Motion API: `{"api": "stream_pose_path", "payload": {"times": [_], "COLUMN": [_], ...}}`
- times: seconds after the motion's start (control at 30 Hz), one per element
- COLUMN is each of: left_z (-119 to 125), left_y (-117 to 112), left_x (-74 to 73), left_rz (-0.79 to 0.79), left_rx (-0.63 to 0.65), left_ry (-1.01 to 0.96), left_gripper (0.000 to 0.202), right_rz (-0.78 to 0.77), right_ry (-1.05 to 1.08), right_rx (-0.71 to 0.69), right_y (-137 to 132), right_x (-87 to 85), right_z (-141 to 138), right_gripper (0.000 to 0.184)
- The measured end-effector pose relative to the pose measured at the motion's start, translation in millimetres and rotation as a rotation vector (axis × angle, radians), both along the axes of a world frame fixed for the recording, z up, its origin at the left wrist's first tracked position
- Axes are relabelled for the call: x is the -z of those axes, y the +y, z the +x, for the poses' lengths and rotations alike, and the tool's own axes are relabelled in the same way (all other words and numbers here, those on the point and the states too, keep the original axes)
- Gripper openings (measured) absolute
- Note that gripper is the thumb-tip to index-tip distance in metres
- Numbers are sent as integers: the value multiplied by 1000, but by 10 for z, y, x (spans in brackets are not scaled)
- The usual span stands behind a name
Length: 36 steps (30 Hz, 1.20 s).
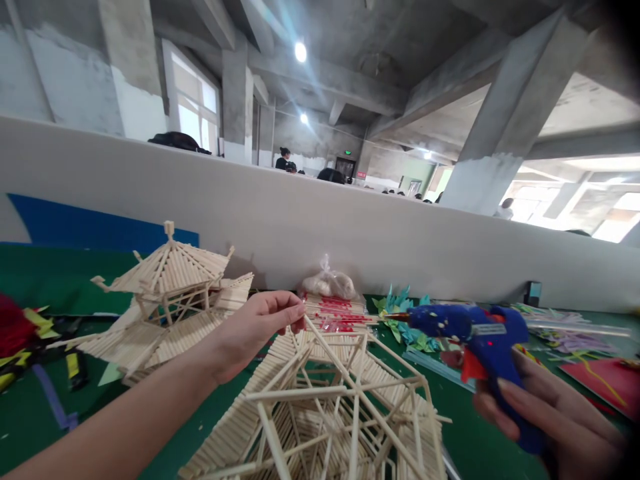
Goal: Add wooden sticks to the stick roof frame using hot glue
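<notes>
My left hand (260, 327) is closed in a pinch at the upper end of a thin wooden stick (327, 347). That stick slants down to the middle of an open stick frame (356, 427), part of a half-built model in front of me; whether it is fixed there I cannot tell. A blue hot glue gun (480, 330) is gripped in my right hand (550, 407). Its nozzle points left, apart from the frame, and a clear glue stick (585, 327) juts from its rear. To the left stands a pavilion model (173, 273) with a pointed roof, made of similar sticks.
Behind the frame lie bundled sticks in red-marked wrapping (335, 310) and a plastic bag (327, 283). Turquoise paper pieces (415, 333) and a red sheet (600, 380) are at right. Yellow-and-black tools (75, 367) lie left. A white partition (270, 220) borders the green table (480, 440).
</notes>
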<state>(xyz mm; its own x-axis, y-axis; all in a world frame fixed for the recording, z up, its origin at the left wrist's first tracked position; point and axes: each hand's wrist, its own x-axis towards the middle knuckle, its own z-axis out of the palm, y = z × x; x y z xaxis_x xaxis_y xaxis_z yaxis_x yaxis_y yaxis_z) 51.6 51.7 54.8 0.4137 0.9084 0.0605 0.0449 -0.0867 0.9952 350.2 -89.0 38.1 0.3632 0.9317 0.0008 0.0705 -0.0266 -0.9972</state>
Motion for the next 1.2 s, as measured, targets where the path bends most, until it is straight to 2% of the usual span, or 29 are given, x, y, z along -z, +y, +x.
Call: {"api": "stream_pose_path", "payload": {"times": [0.1,0.3,0.37,0.6,0.73,0.93,1.07,1.13,1.2], "left_z": [-12,40,75,198,247,296,288,255,215], "left_y": [-34,-237,-336,-592,-646,-637,-603,-598,-614], "left_x": [-19,-113,-138,-232,-273,-199,-176,-182,-179], "left_rz": [-2,54,76,53,28,-46,-51,60,384], "left_rx": [-16,-40,-70,-174,-224,-194,-155,-174,-233], "left_ry": [-42,-112,-125,-273,-370,-387,-356,-229,-24], "left_gripper": [16,21,22,22,20,23,18,16,9], "right_rz": [-4,127,171,234,298,272,292,288,277], "right_ry": [-5,-374,-426,-389,-258,-22,-70,-122,-143], "right_rx": [-128,-23,-37,-145,-163,-188,-153,-139,-133], "right_y": [111,315,338,317,301,302,311,312,313], "right_x": [-148,-325,-349,-384,-443,-434,-393,-387,-389], "right_z": [-245,-583,-715,-1001,-1073,-1118,-1088,-1069,-1058], "right_gripper": [25,50,54,55,48,34,33,32,31]}}
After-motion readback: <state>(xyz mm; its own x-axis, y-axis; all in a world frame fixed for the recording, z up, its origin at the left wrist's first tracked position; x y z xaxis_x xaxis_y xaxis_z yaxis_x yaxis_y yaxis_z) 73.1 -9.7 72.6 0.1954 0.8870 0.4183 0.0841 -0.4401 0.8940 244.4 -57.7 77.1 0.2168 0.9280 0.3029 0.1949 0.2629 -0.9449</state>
